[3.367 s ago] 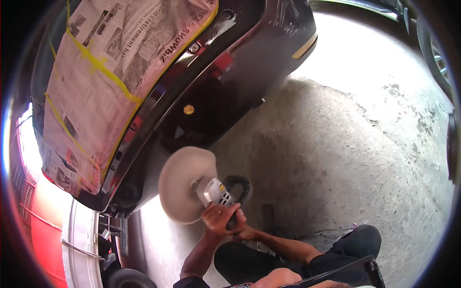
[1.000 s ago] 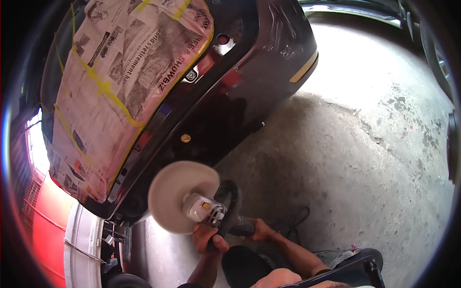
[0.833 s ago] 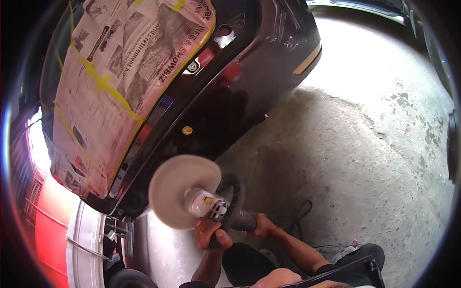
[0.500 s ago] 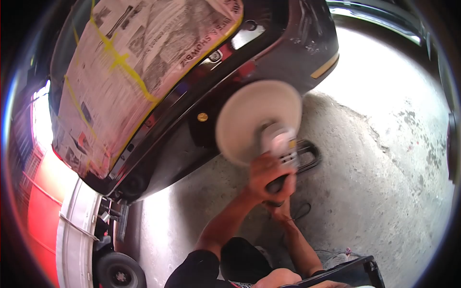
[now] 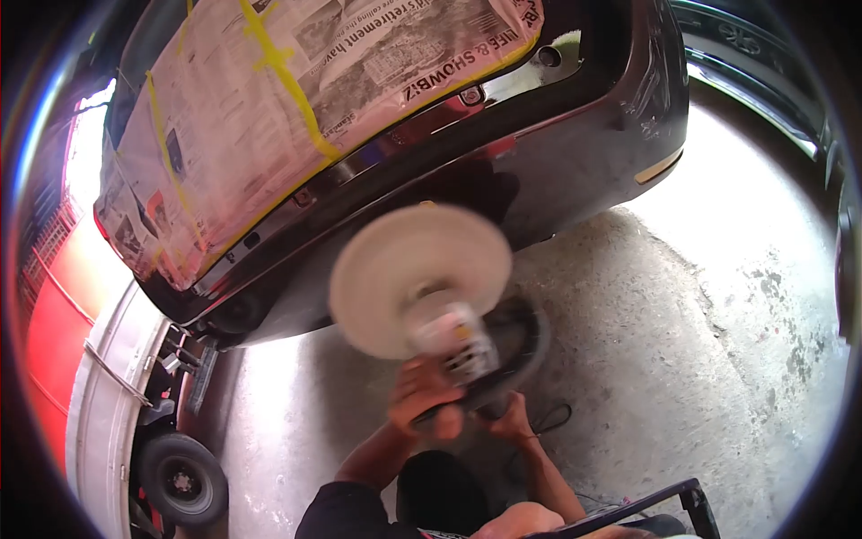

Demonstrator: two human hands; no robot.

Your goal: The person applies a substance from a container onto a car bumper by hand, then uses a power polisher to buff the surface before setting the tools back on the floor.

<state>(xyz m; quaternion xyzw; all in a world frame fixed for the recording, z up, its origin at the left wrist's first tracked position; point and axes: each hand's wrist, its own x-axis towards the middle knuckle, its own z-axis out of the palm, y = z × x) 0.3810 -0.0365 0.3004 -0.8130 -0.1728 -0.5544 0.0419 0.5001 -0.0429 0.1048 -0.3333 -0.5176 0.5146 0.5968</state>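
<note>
My left hand (image 5: 426, 400) is wrapped around the grip of a power polisher, whose silver head (image 5: 453, 337) carries a wide, pale round pad (image 5: 422, 278). The pad faces the car and overlaps its bumper in this view; its edge is blurred. A black curved handle (image 5: 537, 346) loops out to the right of the polisher body. Below that, my right hand (image 5: 510, 420) closes at the black rear end of the polisher, its fingers partly hidden. The dark car (image 5: 584, 148) stands in front of me, its rear window masked with newspaper (image 5: 269, 117) and yellow tape (image 5: 283, 72).
Thin black cord (image 5: 552, 418) lies looped on the concrete floor (image 5: 646, 359) beside my right arm. At the left is a red and white vehicle with a tyre (image 5: 184, 479). Another dark car (image 5: 745, 40) stands at the upper right. A black frame (image 5: 628, 508) shows near my lap.
The polisher has moved left and down in view, with my left hand on it. My hands are farther apart. The view has shifted, so the car sits more to the right.
</note>
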